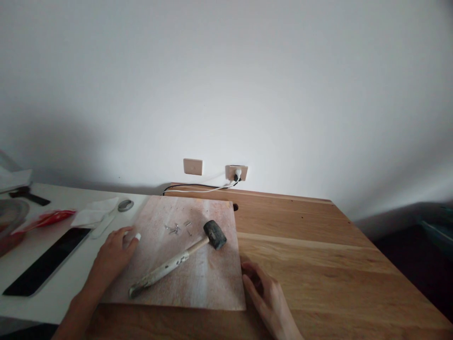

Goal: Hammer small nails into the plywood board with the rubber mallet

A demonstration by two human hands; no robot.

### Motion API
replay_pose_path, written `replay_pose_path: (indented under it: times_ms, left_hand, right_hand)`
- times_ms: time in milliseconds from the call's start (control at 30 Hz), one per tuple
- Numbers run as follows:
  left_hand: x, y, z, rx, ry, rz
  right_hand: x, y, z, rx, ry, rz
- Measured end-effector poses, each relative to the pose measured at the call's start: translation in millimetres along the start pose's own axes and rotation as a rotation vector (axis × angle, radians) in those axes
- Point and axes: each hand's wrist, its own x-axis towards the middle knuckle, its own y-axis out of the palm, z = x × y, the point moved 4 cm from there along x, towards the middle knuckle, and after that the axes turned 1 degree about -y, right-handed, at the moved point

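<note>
"Nearest the camera came two hands, one at each side of the board: the left hand by its left edge, the right hand by its right."

"Was either holding anything?"

"Nothing I could make out. The left's fingers were loosely bent and unclosed; the right was half curled, fingertips at the board's edge, perhaps to keep it square. Whether they pressed, I couldn't tell."

"And the mallet?"

"It lay slantwise on the board, dark head toward the right edge, handle running to the near left corner. Set down flat, it left both hands free, I'd guess."

"Those metal bits?"

"Nails, probably (too small to swear to), loose on the board's far half, beyond the handle. Being grouped likely kept them from straying."

"What was under the board?"

"A wooden table, presumably for firm footing. A white surface adjoined at the board's left, and cables ran past its far edge to a wall socket, clear of the mallet."
</note>
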Motion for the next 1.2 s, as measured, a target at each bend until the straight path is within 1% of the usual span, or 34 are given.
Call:
replay_pose_path:
  times_ms: [100, 233, 300, 367, 433, 533, 600, 700, 767, 833, 900, 967, 1033, 1067, 1133, 1167, 1200]
  left_hand:
    - [-4, 7.3, -3, 0.066, 0.031, 0.02]
    - [-10, 8.0, -14, 0.151, 0.064, 0.015]
    - [-12, 6.5, -23, 0.163, 0.069, 0.029]
    - [-16, 6.7, -34, 0.159, 0.089, 0.046]
    - [-21, 10.6, -47, 0.138, 0.116, 0.056]
    - [-35, 24.5, -73, 0.074, 0.186, 0.07]
    - [-47, 37.4, -92, 0.017, 0.247, 0.093]
    - [-65, 55.3, -120, -0.119, 0.342, 0.122]
    - [-73, 64.0, -132, -0.193, 0.387, 0.148]
    - [-76, 69.0, -138, -0.222, 0.405, 0.166]
    - [-73, 70.3, -139, -0.201, 0.411, 0.171]
    - [-67, 68.5, -140, -0.173, 0.419, 0.153]
    - [-62, 65.4, -147, -0.188, 0.454, 0.128]
    - [-60, 64.4, -153, -0.21, 0.485, 0.125]
    - [-59, 65.4, -170, -0.253, 0.583, 0.166]
    - [-60, 67.2, -182, -0.265, 0.645, 0.209]
    - [-62, 69.5, -194, -0.268, 0.712, 0.262]
  right_hand:
    - [-2, 3, 0, -0.019, -0.021, 0.038]
    - [-2, 4, 0, -0.016, -0.024, 0.034]
    - [-1, 0, -2, -0.001, -0.019, 0.043]
    - [-1, -9, -5, -0.003, -0.017, 0.04]
    - [-2, -24, -13, -0.04, -0.005, 0.005]
    - [-8, -55, -34, -0.143, 0.054, -0.099]
    - [-15, -80, -51, -0.229, 0.079, -0.212]
    - [-28, -114, -74, -0.372, 0.123, -0.346]
    - [-37, -130, -85, -0.426, 0.148, -0.391]
    - [-46, -138, -91, -0.449, 0.161, -0.406]
    - [-51, -140, -93, -0.461, 0.16, -0.399]
    - [-54, -138, -92, -0.493, 0.138, -0.404]
    - [-53, -135, -86, -0.554, 0.087, -0.454]
    - [-52, -132, -83, -0.581, 0.059, -0.494]
    - [-49, -124, -73, -0.59, 0.014, -0.55]
    - [-46, -118, -69, -0.564, 0.007, -0.54]
    - [-43, -111, -63, -0.521, 0.006, -0.499]
